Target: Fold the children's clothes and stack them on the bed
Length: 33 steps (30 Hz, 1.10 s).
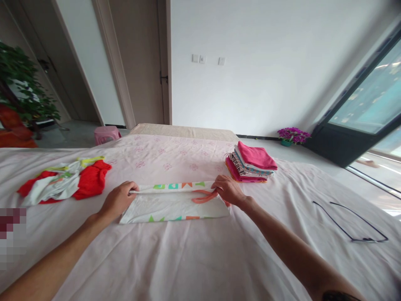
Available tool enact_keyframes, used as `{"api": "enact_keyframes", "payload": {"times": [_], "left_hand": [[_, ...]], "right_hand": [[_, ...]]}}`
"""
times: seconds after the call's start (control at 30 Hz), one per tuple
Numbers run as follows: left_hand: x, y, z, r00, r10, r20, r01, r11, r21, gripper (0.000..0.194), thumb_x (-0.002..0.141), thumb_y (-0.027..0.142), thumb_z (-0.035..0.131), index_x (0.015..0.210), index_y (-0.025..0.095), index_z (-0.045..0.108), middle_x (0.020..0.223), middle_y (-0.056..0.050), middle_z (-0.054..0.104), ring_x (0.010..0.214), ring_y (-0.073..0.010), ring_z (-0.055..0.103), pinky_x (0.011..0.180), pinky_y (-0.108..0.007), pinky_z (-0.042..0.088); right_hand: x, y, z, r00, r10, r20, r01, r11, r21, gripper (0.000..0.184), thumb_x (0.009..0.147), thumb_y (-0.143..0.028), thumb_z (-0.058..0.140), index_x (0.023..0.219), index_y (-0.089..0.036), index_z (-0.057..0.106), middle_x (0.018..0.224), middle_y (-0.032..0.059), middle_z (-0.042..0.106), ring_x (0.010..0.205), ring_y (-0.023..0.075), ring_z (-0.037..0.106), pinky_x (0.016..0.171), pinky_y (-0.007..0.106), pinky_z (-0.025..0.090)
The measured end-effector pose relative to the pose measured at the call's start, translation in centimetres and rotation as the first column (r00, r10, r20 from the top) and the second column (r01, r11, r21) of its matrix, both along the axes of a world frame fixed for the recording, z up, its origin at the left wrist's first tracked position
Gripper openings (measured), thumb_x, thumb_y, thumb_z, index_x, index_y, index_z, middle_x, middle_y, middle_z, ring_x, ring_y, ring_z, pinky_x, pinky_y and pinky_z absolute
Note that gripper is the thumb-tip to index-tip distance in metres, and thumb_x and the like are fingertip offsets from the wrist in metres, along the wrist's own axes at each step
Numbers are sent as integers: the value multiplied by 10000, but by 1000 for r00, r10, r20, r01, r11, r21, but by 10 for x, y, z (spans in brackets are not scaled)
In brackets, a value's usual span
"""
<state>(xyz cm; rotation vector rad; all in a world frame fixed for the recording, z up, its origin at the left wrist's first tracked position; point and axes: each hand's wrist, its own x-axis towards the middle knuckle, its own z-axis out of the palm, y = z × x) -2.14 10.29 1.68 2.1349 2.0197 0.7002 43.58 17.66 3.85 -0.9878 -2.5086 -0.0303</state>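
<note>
A white garment (175, 209) with green, teal and orange prints and orange trim lies partly folded on the pale sheet. My left hand (123, 195) pinches its far left corner. At the far right corner, my right hand (228, 189) grips the edge beside the orange trim. Between the hands, the far edge is doubled over in a narrow strip. To the right and a little farther back stands a stack of folded clothes (250, 163), a pink piece on top. A crumpled red, white and yellow garment (67, 179) rests on the left.
Black-framed glasses (354, 240) lie on the bed sheet (200, 259) at right. Beyond the bed are a pink stool (107, 134), a pot of purple flowers (293, 136) and a leafy plant (25, 79). A blurred patch (12, 238) covers something at the left edge.
</note>
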Motion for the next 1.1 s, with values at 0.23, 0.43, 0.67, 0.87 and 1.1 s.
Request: {"api": "enact_keyframes", "payload": {"times": [0.23,0.43,0.67,0.87,1.1], "left_hand": [[5,-8,2,989,-20,-143,18,1000,-15,189,797,132,467,864,242,606,984,-4,661,926,-177,614,752,-266,398],[8,-11,12,957,-118,-266,112,993,-38,261,779,41,434,776,223,622,875,-24,646,849,-182,593,754,-293,372],[41,-4,34,955,-126,-270,147,987,61,286,767,27,416,698,217,617,830,-35,656,841,-207,592,792,-338,386],[111,10,20,950,-311,-34,313,946,79,320,855,97,388,942,241,660,1060,-35,666,1038,-183,598,943,-309,434],[119,2,12,965,-260,-41,260,965,11,236,904,198,421,820,229,639,881,-41,654,921,-194,602,864,-321,462]], "right_hand": [[8,-11,-8,1000,26,14,-26,1000,15,208,870,-94,584,867,-227,744,837,42,640,815,175,557,750,296,404],[12,-17,-5,997,70,12,-70,997,-26,295,783,-15,572,890,-228,745,832,40,644,859,189,568,787,305,419],[3,-23,6,988,-87,-125,82,996,-46,354,741,19,493,844,-212,740,863,42,659,867,182,589,793,294,446],[-51,-41,17,999,-8,-42,5,998,-66,242,879,-105,525,995,-199,715,981,76,666,932,201,569,842,327,444],[-60,-50,7,997,30,67,-21,990,-137,179,956,-222,524,887,-191,686,882,44,653,854,171,570,816,295,434]]}}
